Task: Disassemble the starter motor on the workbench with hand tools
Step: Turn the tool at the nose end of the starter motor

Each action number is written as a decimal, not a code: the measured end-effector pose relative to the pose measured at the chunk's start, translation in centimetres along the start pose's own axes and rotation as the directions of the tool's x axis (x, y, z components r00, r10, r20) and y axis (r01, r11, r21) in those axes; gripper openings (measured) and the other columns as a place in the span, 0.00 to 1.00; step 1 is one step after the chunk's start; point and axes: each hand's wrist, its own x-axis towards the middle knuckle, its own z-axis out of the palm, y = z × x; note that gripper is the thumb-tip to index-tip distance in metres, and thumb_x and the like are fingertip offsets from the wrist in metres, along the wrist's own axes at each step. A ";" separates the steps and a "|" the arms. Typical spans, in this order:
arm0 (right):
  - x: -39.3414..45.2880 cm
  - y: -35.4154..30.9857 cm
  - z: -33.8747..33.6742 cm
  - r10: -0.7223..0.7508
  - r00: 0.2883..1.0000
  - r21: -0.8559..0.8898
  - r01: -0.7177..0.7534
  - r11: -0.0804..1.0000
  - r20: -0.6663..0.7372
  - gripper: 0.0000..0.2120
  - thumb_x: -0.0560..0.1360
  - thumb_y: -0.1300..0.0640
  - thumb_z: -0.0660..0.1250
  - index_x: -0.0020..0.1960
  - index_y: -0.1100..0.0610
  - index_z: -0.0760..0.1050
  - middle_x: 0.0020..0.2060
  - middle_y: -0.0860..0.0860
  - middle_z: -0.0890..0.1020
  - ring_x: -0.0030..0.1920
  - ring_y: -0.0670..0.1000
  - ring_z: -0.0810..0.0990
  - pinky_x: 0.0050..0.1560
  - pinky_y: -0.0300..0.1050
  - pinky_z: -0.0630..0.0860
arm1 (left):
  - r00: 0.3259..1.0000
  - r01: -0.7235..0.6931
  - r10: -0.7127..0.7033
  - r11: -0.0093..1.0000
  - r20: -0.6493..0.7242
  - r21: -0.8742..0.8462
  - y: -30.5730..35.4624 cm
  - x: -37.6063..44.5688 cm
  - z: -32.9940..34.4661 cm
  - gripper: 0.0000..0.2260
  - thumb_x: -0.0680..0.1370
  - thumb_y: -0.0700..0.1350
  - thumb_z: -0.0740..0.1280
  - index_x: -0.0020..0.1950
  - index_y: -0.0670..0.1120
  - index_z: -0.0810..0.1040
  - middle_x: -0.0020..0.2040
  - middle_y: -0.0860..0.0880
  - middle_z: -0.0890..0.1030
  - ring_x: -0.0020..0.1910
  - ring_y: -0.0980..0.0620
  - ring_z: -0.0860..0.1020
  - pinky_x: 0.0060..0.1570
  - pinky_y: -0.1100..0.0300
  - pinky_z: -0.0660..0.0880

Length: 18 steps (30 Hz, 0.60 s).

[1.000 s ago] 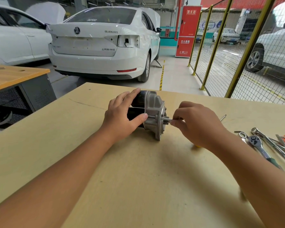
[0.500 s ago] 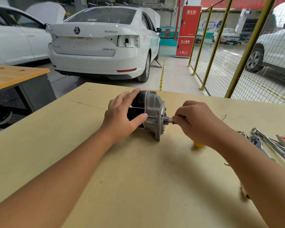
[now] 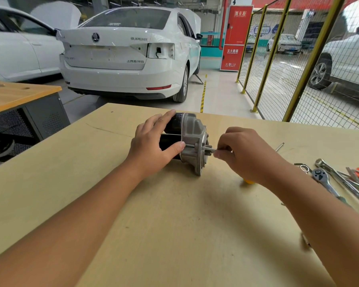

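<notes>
Counter, mid-span: I see the left hand wrapped round the black body of the starter motor, lying on its side. Right hand pinches a thin metal tool at the motor's pinion end; ratchet and wrenches lie far right.

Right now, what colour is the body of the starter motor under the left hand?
Black, with a silver-grey nose housing; the head view shows it.

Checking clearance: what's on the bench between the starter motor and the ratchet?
In the head view, the right hand, pinching a thin metal rod at the starter motor, fills that stretch before the ratchet; a yellow object peeks out beneath it.
</notes>
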 end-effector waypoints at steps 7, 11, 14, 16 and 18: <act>-0.3 -0.3 0.0 0.077 0.997 -0.108 -0.073 0.991 0.028 0.09 0.79 0.45 0.66 0.46 0.49 0.74 0.39 0.45 0.75 0.42 0.53 0.75 0.37 0.48 0.73 | 1.000 0.015 -0.015 1.000 0.016 -0.003 0.2 0.0 -0.2 0.38 0.72 0.64 0.66 0.82 0.62 0.60 0.77 0.53 0.67 0.72 0.47 0.65 0.69 0.52 0.64; -0.4 -0.6 0.1 0.058 0.995 -0.076 -0.052 0.996 0.076 0.11 0.81 0.48 0.62 0.47 0.53 0.77 0.37 0.49 0.76 0.41 0.55 0.75 0.41 0.53 0.76 | 1.000 0.017 -0.017 1.000 0.018 -0.006 0.2 0.0 -0.2 0.37 0.72 0.64 0.66 0.81 0.63 0.61 0.78 0.53 0.66 0.72 0.47 0.65 0.70 0.51 0.64; -0.2 -0.4 0.1 0.039 0.997 -0.059 -0.035 0.998 0.073 0.13 0.82 0.53 0.61 0.44 0.57 0.78 0.38 0.51 0.75 0.41 0.55 0.75 0.42 0.52 0.74 | 1.000 0.019 -0.018 1.000 0.019 -0.008 0.2 0.0 -0.2 0.37 0.73 0.64 0.66 0.81 0.63 0.60 0.78 0.54 0.66 0.73 0.48 0.64 0.71 0.49 0.65; -0.2 -0.3 0.3 0.036 0.997 -0.080 -0.031 0.996 0.061 0.13 0.82 0.52 0.61 0.45 0.57 0.79 0.39 0.50 0.76 0.42 0.55 0.76 0.43 0.52 0.75 | 1.000 0.019 -0.019 1.000 0.020 -0.009 0.2 0.0 -0.2 0.37 0.72 0.64 0.66 0.81 0.63 0.60 0.78 0.54 0.66 0.73 0.48 0.64 0.71 0.50 0.65; -0.3 -0.3 0.6 0.034 0.999 -0.150 -0.028 0.988 0.037 0.12 0.82 0.50 0.60 0.47 0.53 0.80 0.41 0.47 0.77 0.43 0.55 0.77 0.46 0.51 0.73 | 1.000 0.018 -0.018 1.000 0.019 -0.008 0.2 0.0 -0.1 0.37 0.72 0.64 0.66 0.81 0.63 0.60 0.77 0.54 0.66 0.72 0.48 0.65 0.70 0.51 0.65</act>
